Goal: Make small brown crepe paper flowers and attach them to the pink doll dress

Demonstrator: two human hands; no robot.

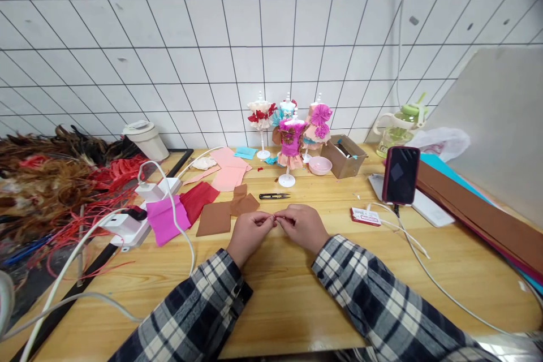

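My left hand [251,233] and my right hand [302,226] meet fingertip to fingertip above the wooden table. Both are closed in a pinch around something too small to make out, perhaps partly hidden by the fingers. Just beyond them lies a pair of black thread snips [274,196]. Brown paper pieces [213,219] rest beside my left hand, with red paper [199,201] and magenta paper [168,220] further left. Behind the snips stands a small dress form [292,144] in a magenta and peach paper dress.
More decorated dress forms [261,115] stand near the tiled wall, by a pink bowl [320,166] and a cardboard box [343,157]. A power strip [131,226] with trailing cables sits left, near feathers [55,181]. At right are a propped phone [401,175] and long paper sheets [479,209].
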